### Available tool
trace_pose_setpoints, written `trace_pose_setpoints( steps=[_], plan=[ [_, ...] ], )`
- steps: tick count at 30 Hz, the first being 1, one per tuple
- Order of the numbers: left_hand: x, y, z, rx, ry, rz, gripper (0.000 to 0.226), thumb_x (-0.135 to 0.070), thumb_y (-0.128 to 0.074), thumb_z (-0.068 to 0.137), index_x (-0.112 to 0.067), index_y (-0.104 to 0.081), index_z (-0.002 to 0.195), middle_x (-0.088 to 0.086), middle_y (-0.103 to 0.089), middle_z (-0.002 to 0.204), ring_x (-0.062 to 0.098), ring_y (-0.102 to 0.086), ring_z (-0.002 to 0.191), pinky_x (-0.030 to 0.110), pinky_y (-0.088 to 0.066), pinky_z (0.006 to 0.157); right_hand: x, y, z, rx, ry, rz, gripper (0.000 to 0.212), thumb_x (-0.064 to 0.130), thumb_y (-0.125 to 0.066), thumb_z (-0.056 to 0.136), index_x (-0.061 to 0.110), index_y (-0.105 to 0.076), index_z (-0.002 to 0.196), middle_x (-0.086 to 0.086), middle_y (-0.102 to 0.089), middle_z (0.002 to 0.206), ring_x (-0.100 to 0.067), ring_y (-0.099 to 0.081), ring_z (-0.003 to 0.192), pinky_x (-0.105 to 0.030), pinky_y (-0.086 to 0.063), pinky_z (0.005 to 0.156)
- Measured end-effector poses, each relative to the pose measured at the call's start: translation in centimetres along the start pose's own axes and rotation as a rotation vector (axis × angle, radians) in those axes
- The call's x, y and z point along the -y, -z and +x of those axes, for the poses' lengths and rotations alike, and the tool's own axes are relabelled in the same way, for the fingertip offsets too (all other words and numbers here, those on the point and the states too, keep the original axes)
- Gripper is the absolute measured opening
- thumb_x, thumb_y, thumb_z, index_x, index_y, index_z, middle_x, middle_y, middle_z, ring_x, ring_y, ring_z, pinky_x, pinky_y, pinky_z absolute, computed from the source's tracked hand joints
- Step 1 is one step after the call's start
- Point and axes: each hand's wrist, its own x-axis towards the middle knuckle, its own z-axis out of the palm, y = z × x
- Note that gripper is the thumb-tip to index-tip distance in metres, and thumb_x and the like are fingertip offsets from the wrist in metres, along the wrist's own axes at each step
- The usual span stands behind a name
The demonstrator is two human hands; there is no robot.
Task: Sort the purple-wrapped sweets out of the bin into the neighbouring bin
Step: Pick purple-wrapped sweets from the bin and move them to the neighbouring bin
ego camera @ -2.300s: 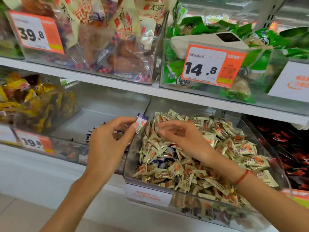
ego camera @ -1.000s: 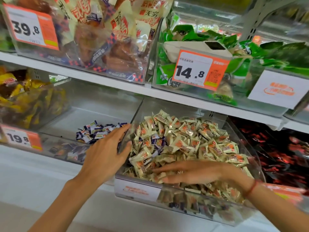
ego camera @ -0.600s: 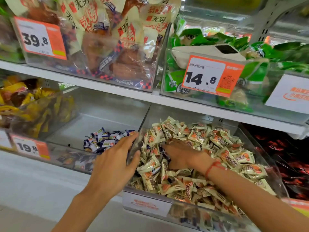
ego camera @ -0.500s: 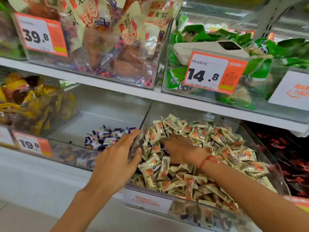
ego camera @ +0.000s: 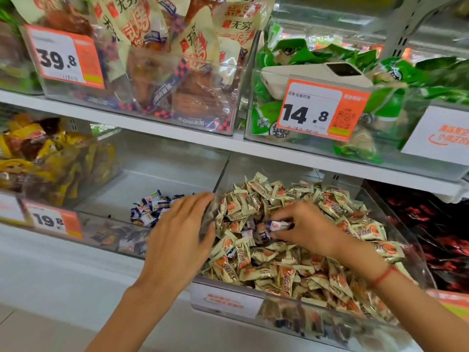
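While the shelf above (ego camera: 177,134) is crowded with clear bins of large snack bags (ego camera: 177,59) and green packets (ego camera: 396,72), each fronted by an orange price tag (ego camera: 321,110), the lower shelf is taken up by a row of clear bins. Yellow packets (ego camera: 38,158) are seen in the bin at far left and dark red ones (ego camera: 431,224) at far right. Between them, the right-hand bin (ego camera: 228,301) is heaped with cream-and-orange sweets (ego camera: 291,262), which bury most of what lies beneath. A purple-wrapped sweet (ego camera: 279,225), white and purple with crimped ends, is pinched at the fingertips of the right hand (ego camera: 304,228) just above the heap, and a few more purple wrappers (ego camera: 262,235) are exposed in the hollow beside it. The left hand (ego camera: 177,240) is held flat with relaxed, straight fingers, grasping nothing, laid over the clear dividing wall (ego camera: 220,174) between the two bins. In the neighbouring bin (ego camera: 152,179) a small pile of purple sweets (ego camera: 149,209) is gathered near the front, beside that hand, with bare floor left behind it. A red string (ego camera: 383,276) is worn on the right wrist.
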Motion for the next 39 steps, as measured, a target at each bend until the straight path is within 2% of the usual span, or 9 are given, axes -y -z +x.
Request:
trace_pose_setpoints(
  steps=[5, 9, 14, 16, 19, 26, 30, 32, 39],
  plan=[
    [-3.0, -0.4, 0.5, -0.129, -0.186, -0.178, 0.030, -0.012, -0.067, 0.083, -0.023, -0.067, 0.110, -0.013, -0.064, 0.109, 0.002, -0.054, 0.100, 0.016, -0.044, 0.084, -2.6, 0.5, -3.1, 0.089, -0.104, -0.158, 0.010, 0.029, -0.068, 0.088, 0.032, -0.070, 0.097, 0.014, -0.069, 0.104, -0.005, -0.062, 0.088, -0.028, -0.047, 0.076],
    [-5.6, -2.4, 2.4, 0.146, -0.163, -0.257, 0.030, -0.009, -0.060, 0.091, -0.030, -0.065, 0.112, -0.019, -0.062, 0.109, -0.010, -0.052, 0.071, 0.007, -0.046, 0.070, -3.7, 0.6, -3.6, 0.144, -0.122, 0.014, 0.016, 0.025, -0.063, 0.092, 0.030, -0.068, 0.106, 0.009, -0.064, 0.108, -0.010, -0.061, 0.099, -0.037, -0.049, 0.087],
    [-5.0, -7.6, 5.1, 0.536, -0.290, 0.038, 0.050, -0.001, -0.055, 0.090, -0.027, -0.051, 0.133, -0.008, -0.049, 0.139, 0.015, -0.047, 0.125, 0.035, -0.042, 0.103, -3.6, 1.1, -4.0, 0.229, -0.279, 0.317, 0.031, 0.021, -0.056, 0.096, 0.026, -0.053, 0.127, 0.006, -0.056, 0.126, -0.007, -0.054, 0.109, -0.017, -0.046, 0.086],
    [-5.0, -8.1, 5.5, 0.578, -0.352, 0.193, 0.043, -0.008, -0.061, 0.089, -0.024, -0.053, 0.127, -0.006, -0.052, 0.131, 0.016, -0.050, 0.121, 0.035, -0.044, 0.100, -3.3, 1.3, -4.3, 0.243, -0.354, 0.349, 0.052, 0.028, -0.050, 0.099, 0.024, -0.031, 0.147, 0.006, -0.035, 0.148, -0.007, -0.039, 0.126, -0.005, -0.033, 0.089],
    [-5.2, -7.4, 5.8, 0.559, -0.426, 0.352, 0.027, -0.022, -0.064, 0.089, -0.020, -0.054, 0.114, -0.003, -0.058, 0.114, 0.017, -0.056, 0.103, 0.032, -0.047, 0.087, -3.2, 1.4, -4.6, 0.233, -0.418, 0.412, 0.061, 0.040, -0.041, 0.101, 0.026, -0.013, 0.153, 0.006, -0.013, 0.159, -0.011, -0.021, 0.142, -0.021, -0.020, 0.105],
    [-5.3, -3.1, 4.3, 0.294, -0.355, 0.237, 0.017, -0.035, -0.059, 0.092, -0.021, -0.053, 0.099, -0.006, -0.062, 0.091, 0.014, -0.059, 0.087, 0.028, -0.048, 0.076, -3.8, 0.4, -4.3, 0.159, -0.363, 0.412, 0.062, 0.035, -0.051, 0.098, 0.023, -0.021, 0.151, 0.005, -0.022, 0.157, -0.016, -0.029, 0.141, -0.028, -0.025, 0.111],
    [-4.2, -0.8, 2.7, 0.077, -0.264, 0.056, 0.019, -0.038, -0.064, 0.083, -0.026, -0.063, 0.097, -0.009, -0.065, 0.077, 0.008, -0.062, 0.066, 0.021, -0.046, 0.050, -3.4, 0.6, -3.4, 0.211, -0.337, 0.335, 0.040, 0.046, -0.058, 0.092, 0.032, -0.046, 0.127, 0.018, -0.053, 0.115, -0.013, -0.054, 0.109, -0.020, -0.041, 0.086],
    [-3.1, -0.3, 2.1, -0.019, -0.249, 0.011, 0.027, -0.040, -0.059, 0.085, -0.025, -0.068, 0.106, -0.007, -0.070, 0.084, 0.009, -0.065, 0.070, 0.018, -0.046, 0.048, -2.5, 0.5, -2.6, 0.231, -0.295, 0.158, 0.026, 0.050, -0.054, 0.092, 0.033, -0.053, 0.111, 0.022, -0.048, 0.090, -0.008, -0.052, 0.087, -0.017, -0.038, 0.069],
    [-0.5, 1.0, 1.2, -0.199, 0.002, -0.130, 0.027, -0.041, -0.056, 0.087, -0.025, -0.068, 0.106, -0.008, -0.068, 0.093, 0.005, -0.056, 0.082, 0.020, -0.039, 0.062, -0.6, -1.4, 1.1, 0.259, -0.376, -0.310, 0.051, 0.047, -0.058, 0.091, 0.015, -0.049, 0.129, -0.005, -0.056, 0.126, -0.025, -0.055, 0.112, -0.039, -0.047, 0.095]
  ],
)
